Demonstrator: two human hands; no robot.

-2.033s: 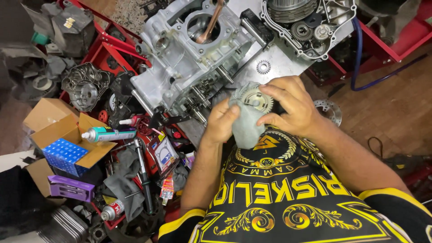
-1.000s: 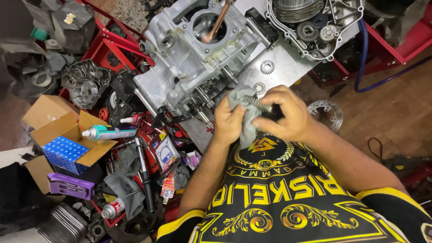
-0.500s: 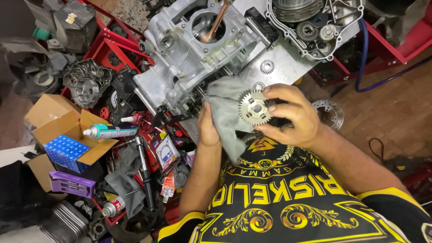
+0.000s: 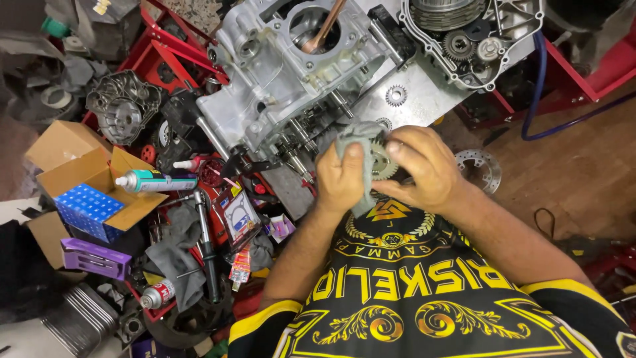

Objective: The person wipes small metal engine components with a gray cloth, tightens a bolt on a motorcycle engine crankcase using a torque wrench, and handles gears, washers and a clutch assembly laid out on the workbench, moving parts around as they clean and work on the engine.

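Since 0.5 s ago the grey cloth rag (image 4: 354, 142) has folded over the toothed steel gear (image 4: 383, 161); both hands closed on them, left hand (image 4: 341, 176) w/ rag, right hand (image 4: 424, 169) pinching gear, just below the silver engine crankcase (image 4: 285, 73). Risk: gear slips thru the rag, drops into floor clutter.

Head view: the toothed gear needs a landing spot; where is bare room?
Free: brown wooden floor right of perforated brake disc, below blue hose. Crowded: left side around open cardboard box, grey sealant tube and silver engine case.
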